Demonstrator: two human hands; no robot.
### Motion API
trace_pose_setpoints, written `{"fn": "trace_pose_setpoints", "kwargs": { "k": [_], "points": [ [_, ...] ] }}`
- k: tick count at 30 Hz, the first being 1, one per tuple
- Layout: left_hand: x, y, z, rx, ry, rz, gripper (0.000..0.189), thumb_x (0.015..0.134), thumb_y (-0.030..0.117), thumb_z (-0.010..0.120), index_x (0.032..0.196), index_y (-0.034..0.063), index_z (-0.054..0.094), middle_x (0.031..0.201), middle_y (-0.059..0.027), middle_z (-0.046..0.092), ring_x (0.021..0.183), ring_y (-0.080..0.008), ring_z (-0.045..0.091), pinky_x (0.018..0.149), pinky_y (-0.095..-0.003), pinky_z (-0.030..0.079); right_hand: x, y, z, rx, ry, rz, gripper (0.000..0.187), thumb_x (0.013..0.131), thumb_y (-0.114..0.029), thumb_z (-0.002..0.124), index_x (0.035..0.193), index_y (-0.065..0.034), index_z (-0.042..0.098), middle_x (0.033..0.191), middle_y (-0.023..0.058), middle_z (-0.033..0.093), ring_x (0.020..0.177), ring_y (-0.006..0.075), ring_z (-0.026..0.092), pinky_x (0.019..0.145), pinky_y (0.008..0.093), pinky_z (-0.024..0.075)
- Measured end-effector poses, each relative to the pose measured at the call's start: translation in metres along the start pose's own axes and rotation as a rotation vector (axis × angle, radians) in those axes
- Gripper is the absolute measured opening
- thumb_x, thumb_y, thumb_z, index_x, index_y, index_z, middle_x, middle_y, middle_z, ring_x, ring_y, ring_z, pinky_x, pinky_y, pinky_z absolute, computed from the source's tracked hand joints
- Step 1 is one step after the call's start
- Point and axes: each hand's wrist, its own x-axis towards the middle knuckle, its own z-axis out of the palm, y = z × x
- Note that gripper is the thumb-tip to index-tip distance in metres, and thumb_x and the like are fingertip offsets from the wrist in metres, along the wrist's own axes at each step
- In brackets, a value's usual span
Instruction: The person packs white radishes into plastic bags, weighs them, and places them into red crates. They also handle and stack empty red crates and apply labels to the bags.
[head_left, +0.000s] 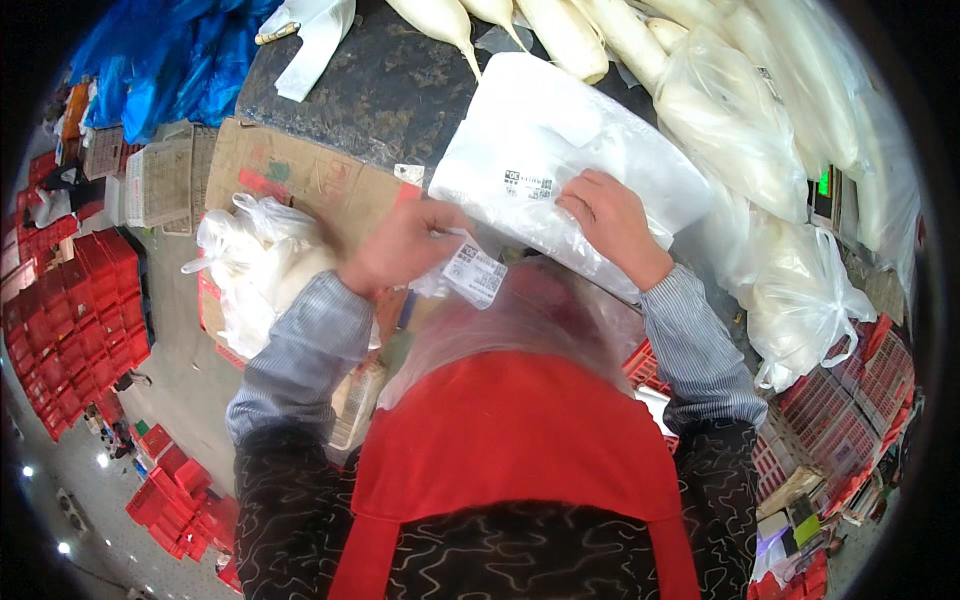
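Note:
Between the thumb and fingers of my left hand (412, 244) is a printed sticker label (475, 274) with black writing and a square code. My right hand (611, 225) rests with bent fingers on a stack of flat clear-white plastic bags (517, 112); whether it pinches the film cannot be made out. Just left of those fingertips, another printed label (529, 184) lies on the top bag. The stack sits on a dark, worn tabletop (352, 97) in front of me. Close to my left wrist, a knotted white plastic bag (262, 262) stands on a cardboard box (315, 169).
White radishes (442, 26) lie along the table's far side. Bagged radishes (727, 120) pile up at the right, with a tied bag (802, 300) near the edge. Blue plastic bags (172, 60) hang far left. Red crates (82, 322) stand on the floor at left.

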Motion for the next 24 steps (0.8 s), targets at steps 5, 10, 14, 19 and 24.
{"fn": "trace_pose_setpoints", "kwargs": {
  "k": [5, 10, 14, 19, 24],
  "points": [
    [0.014, 0.017, 0.007, 0.086, 0.028, 0.089, 0.017, 0.090, 0.011, 0.063, 0.101, 0.0006, 0.071, 0.089, -0.0102, 0.071, 0.082, -0.0148, 0.066, 0.075, -0.0291, 0.052, 0.018, 0.007, -0.009, 0.074, -0.083, 0.131, 0.013, 0.090, -0.019, 0.062, 0.091, -0.0068, 0.065, 0.090, 0.0132, 0.064, 0.085, 0.0354, 0.062, 0.075, 0.0449, 0.0495],
    [0.076, 0.014, 0.016, 0.158, 0.247, 0.258, 0.020, 0.088, 0.015, 0.065, 0.099, 0.0002, 0.073, 0.088, -0.0151, 0.073, 0.078, -0.0216, 0.069, 0.073, -0.0316, 0.053, 0.043, -0.026, -0.068, 0.106, 0.460, 0.266, 0.018, 0.093, -0.022, 0.060, 0.103, -0.0072, 0.066, 0.087, 0.0156, 0.068, 0.078, 0.0327, 0.066, 0.070, 0.0397, 0.0524],
    [0.105, 0.004, 0.017, 0.310, 0.296, 0.156, 0.023, 0.083, 0.021, 0.071, 0.091, -0.0002, 0.074, 0.081, -0.0179, 0.071, 0.073, -0.0272, 0.069, 0.071, -0.0334, 0.054, 0.045, -0.053, -0.030, 0.517, -0.048, 0.381, 0.023, 0.092, -0.024, 0.062, 0.088, -0.0012, 0.067, 0.075, 0.0195, 0.065, 0.069, 0.0336, 0.065, 0.066, 0.0395, 0.0507],
    [0.069, -0.001, -0.009, 0.462, 0.160, -0.038, 0.030, 0.074, 0.030, 0.076, 0.078, 0.0004, 0.071, 0.073, -0.0165, 0.068, 0.068, -0.0277, 0.067, 0.067, -0.0364, 0.052, 0.037, -0.018, 0.021, 0.441, -0.083, 0.391, 0.025, 0.095, -0.019, 0.059, 0.086, 0.0028, 0.067, 0.066, 0.0054, 0.065, 0.054, 0.0127, 0.062, 0.051, 0.0273, 0.0465],
    [0.015, -0.017, -0.026, 0.375, -0.008, -0.017, 0.023, 0.075, 0.017, 0.074, 0.071, 0.0003, 0.060, 0.073, -0.0100, 0.062, 0.069, -0.0186, 0.059, 0.066, -0.0338, 0.048, 0.039, -0.034, 0.022, 0.584, -0.040, 0.442, 0.023, 0.095, -0.018, 0.060, 0.087, 0.0025, 0.067, 0.071, 0.0048, 0.066, 0.055, 0.0111, 0.060, 0.050, 0.0251, 0.0448]
  ]
}}
